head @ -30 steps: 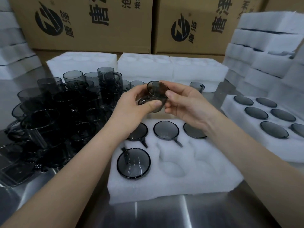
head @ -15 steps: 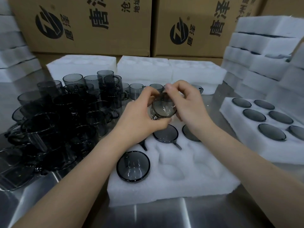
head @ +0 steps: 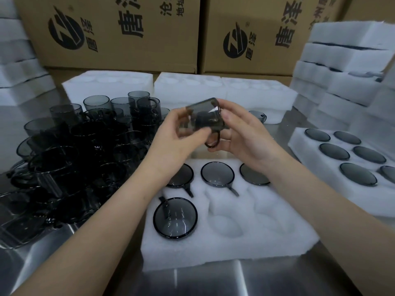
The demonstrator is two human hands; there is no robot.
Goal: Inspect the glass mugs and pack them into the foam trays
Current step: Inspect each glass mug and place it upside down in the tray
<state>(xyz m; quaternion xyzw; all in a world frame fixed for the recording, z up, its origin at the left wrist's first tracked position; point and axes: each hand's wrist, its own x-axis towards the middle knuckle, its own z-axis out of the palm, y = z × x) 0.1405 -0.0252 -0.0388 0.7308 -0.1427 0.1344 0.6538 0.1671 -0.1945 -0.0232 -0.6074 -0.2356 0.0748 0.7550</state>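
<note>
So the mug [head: 203,116] has been flipped again: half a second ago one round end faced us, now it lies on its side in the air with the handle [head: 212,140] hanging down on the near side. Both hands grasp it, left hand [head: 181,135] on the left end, right hand [head: 243,135] on the right, just above the far edge of the tray [head: 235,251]. Looks like inspection isn't done, no packing yet. Four packed mugs [head: 175,217] sit in the tray and two near pockets [head: 226,225] are free, so I'd guess it lands there.
</note>
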